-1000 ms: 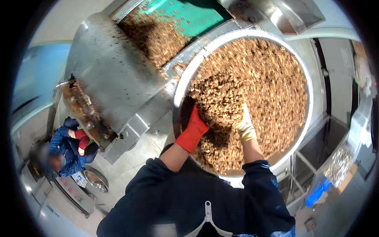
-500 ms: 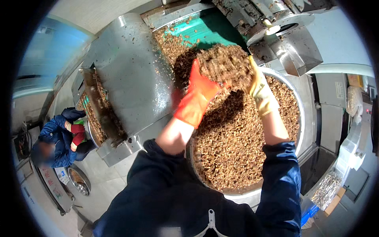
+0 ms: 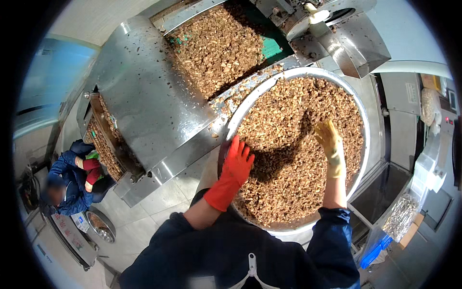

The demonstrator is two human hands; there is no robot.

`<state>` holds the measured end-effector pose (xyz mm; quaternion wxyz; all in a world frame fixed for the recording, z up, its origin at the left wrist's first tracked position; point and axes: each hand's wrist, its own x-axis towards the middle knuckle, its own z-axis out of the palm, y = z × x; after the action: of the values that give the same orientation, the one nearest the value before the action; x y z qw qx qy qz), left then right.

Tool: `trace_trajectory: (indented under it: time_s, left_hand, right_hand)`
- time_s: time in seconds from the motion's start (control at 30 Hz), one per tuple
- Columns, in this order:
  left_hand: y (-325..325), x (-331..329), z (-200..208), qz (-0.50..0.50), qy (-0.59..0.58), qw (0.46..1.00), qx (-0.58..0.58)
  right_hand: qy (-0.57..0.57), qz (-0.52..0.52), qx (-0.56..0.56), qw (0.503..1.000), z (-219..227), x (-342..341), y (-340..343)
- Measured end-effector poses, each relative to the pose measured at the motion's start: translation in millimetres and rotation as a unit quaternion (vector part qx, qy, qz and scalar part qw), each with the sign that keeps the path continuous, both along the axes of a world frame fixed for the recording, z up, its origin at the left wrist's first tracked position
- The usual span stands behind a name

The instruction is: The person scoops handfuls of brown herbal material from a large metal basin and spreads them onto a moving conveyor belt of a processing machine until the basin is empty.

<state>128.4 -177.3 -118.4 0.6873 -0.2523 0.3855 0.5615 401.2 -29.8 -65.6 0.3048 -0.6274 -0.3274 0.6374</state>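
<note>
A large round metal tub (image 3: 368, 139) is filled with loose, crumbly brown-and-tan chopped pieces (image 3: 288, 188); I cannot make out what they are. In a red rubber glove, my left hand (image 3: 235, 166) is at the tub's left rim, fingers apart and nothing in them. My right hand (image 3: 331, 144), in a pale yellow glove, is over the right half of the pieces with its fingers spread, also holding nothing. Beyond the tub, a thick heap of the same pieces (image 3: 216, 53) lies on a green conveyor belt (image 3: 273, 48).
A steel machine cover (image 3: 149, 91) stands left of the belt, and a steel chute (image 3: 358, 48) juts out at the back right. At the far left another person (image 3: 72, 180) in red gloves sits beside a metal bowl (image 3: 109, 224). A clear tray of silvery items (image 3: 400, 214) is at the right.
The clump of pieces between my hands has been let go onto the belt, which is now mostly covered. Both hands have drawn back toward me and moved apart over the tub.
</note>
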Motion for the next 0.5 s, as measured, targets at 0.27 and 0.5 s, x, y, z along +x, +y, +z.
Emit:
trace_trajectory:
  time_s: [0.27,0.5]
  left_hand:
    - [22,37,-82,0.056,0.077,0.994,-0.054]
    - [37,36,-107,0.062,-0.023,0.996,0.067]
  right_hand:
    - [0.086,-0.115,-0.097,0.985,-98,14,0]
    - [-0.099,-0.024,-0.179,0.979,-91,-61,17]
